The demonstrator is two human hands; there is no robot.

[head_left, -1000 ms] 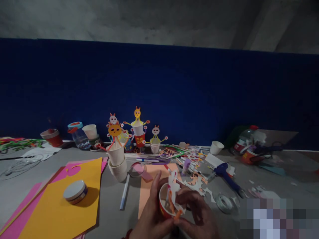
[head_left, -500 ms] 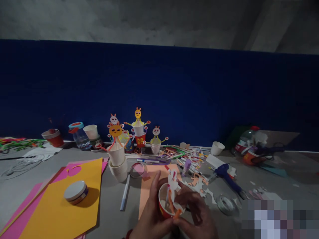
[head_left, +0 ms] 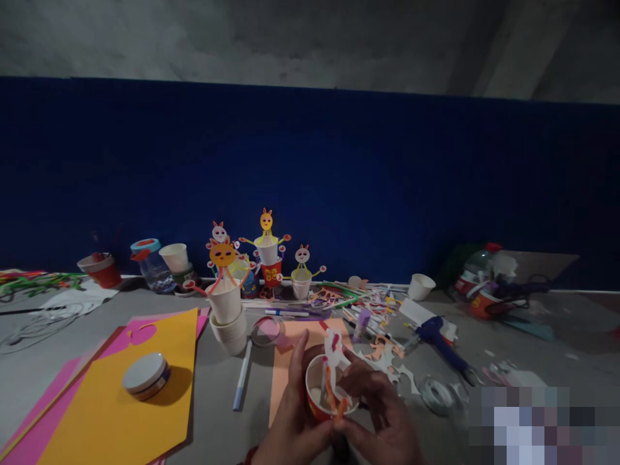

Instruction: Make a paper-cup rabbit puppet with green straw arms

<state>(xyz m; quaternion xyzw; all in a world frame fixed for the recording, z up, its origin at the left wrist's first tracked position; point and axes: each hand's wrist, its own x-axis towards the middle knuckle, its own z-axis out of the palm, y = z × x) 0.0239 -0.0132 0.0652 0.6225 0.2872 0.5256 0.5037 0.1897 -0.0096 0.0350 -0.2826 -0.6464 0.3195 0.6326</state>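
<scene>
My left hand point(head_left: 293, 416) is wrapped round a red paper cup point(head_left: 314, 381) with a white inside, its open mouth tilted toward me. Inside the cup stand orange pipe cleaners point(head_left: 330, 386) joined to a white paper cutout point(head_left: 334, 349), seen edge-on. With thumb and fingers closed, my right hand point(head_left: 385, 410) pinches an orange pipe cleaner end at the near rim; its fingertips are partly hidden. Beneath the hands lies a sheet of peach paper point(head_left: 285, 374). Left of them stands a paper-cup figure point(head_left: 227, 303) with an orange cat face, stacked on white cups point(head_left: 230, 332).
More cup figures point(head_left: 301, 281) stand at the back. A marker point(head_left: 242, 381), lidded jar point(head_left: 146, 374) and yellow paper point(head_left: 121, 426) lie left. Rightward are a glue stick point(head_left: 361, 325), paper scraps point(head_left: 390, 361), a blue glue gun point(head_left: 440, 342), clear tape point(head_left: 436, 395) and a bottle point(head_left: 477, 271).
The orange pipe cleaner end at the near rim has turned more upright, and the right fingers have shifted slightly on it. The cup stays in the left hand; the view moved a little.
</scene>
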